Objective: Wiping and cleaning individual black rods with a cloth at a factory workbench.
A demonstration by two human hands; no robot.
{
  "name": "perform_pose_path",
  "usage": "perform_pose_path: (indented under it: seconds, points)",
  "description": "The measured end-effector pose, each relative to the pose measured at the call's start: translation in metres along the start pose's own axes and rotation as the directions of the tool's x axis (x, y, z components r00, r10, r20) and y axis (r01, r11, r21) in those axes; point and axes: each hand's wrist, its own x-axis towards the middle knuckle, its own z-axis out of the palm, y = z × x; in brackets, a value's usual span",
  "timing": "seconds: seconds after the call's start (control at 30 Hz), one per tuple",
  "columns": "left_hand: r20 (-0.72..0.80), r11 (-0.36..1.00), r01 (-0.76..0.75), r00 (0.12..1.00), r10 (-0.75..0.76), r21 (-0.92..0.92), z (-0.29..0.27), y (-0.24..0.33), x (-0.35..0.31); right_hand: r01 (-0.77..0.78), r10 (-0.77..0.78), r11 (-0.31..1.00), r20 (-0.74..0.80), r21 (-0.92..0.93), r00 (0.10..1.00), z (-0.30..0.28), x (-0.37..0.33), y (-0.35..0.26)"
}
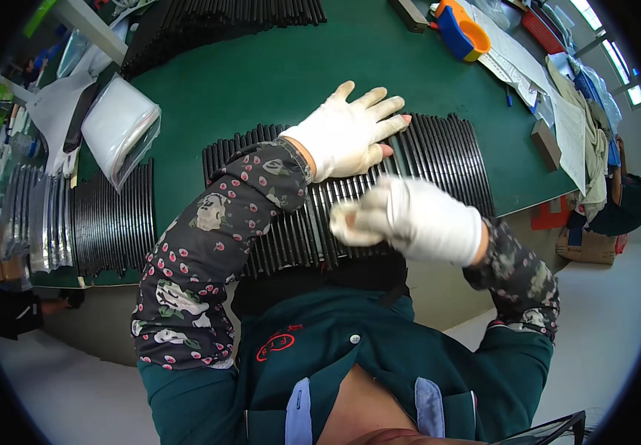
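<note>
A wide row of thin black rods (446, 159) lies side by side on the green table in front of me. My left hand (346, 137), in a white glove with some bare fingertips, rests flat across the far part of the row, fingers spread. Over the near part of the same row is my right hand (420, 219), also gloved and slightly blurred. Its fingers are curled round a pale, wadded cloth (351, 226), which sits just above or against the rods; I cannot tell which. Parts of the rods are hidden under both hands and my left sleeve.
More black rods (216, 18) are heaped at the far side. At the left are another rod row (116, 222), plastic-wrapped bundles (50, 222) and a folded plastic bag (120, 126). A blue-and-orange tape dispenser (461, 33), papers (565, 141) and a grey block (546, 145) lie right.
</note>
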Motion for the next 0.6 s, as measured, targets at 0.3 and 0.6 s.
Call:
perform_pose_path:
  seconds: [0.3, 0.6]
  points:
    - [-0.013, 0.999, -0.021, 1.0, 0.022, 0.037, -0.001, 0.003, 0.015, -0.01, 0.017, 0.999, -0.147, 0.048, 0.989, 0.003, 0.004, 0.018]
    - [-0.057, 0.999, -0.041, 0.998, 0.042, 0.023, 0.007, 0.001, 0.025, -0.024, 0.026, 1.0, -0.134, 0.018, 0.991, 0.007, 0.021, 0.009]
